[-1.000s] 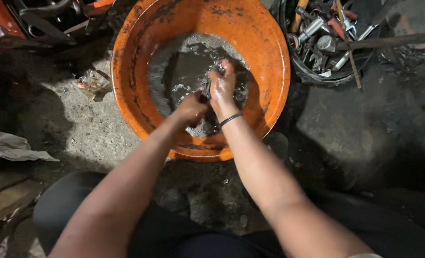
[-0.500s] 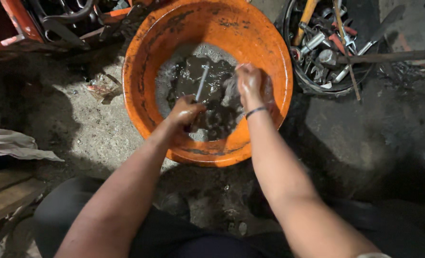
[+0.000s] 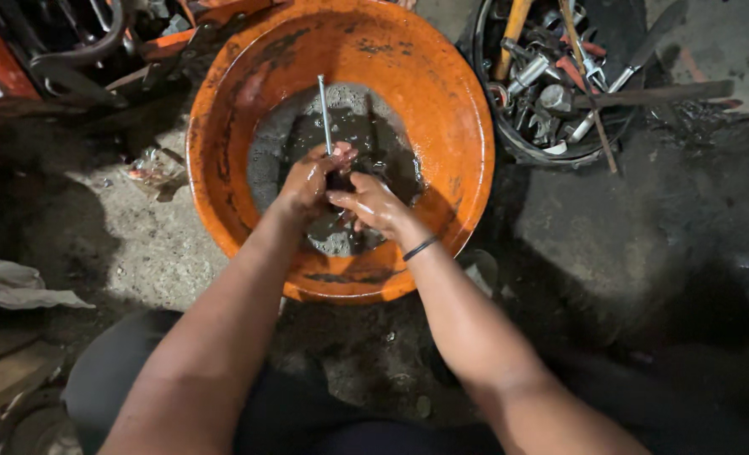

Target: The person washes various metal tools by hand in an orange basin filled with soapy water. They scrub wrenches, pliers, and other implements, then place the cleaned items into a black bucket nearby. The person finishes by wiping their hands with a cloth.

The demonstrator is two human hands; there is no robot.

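A wide orange basin (image 3: pixel 340 50) is set on a rough, dirty concrete floor (image 3: pixel 121 244), and everything else is placed here by reference to it. At the bottom of the basin a shallow pool of dark, greasy liquid (image 3: pixel 366 126) is held, with grey residue around its edge. A thin metal rod (image 3: pixel 324 114) is found inside the basin, near its centre; it stands nearly upright, its upper end pointed toward the far rim and its lower end hidden in the left hand (image 3: pixel 308 179).

The fingers of the left hand are curled tightly around the lower part of the rod, above the liquid. The right hand (image 3: pixel 373 205) is held just beside the left, touching it, over the near half of the basin; its fingers are bent inward together, but whether anything is gripped under them cannot be told. Both hands are wet and shiny. A dark band (image 3: pixel 420 248) is worn on the right wrist, over the basin's near wall.

To the right of the basin, beyond its far rim, a black round tub (image 3: pixel 509 143) filled with mixed hand tools (image 3: pixel 551 76) is seen. To the left of the basin, red metal framing (image 3: pixel 3 59) is seen at its far side, and pale crumpled cloth (image 3: pixel 12 286) with wooden planks (image 3: pixel 3 371) nearer the person.
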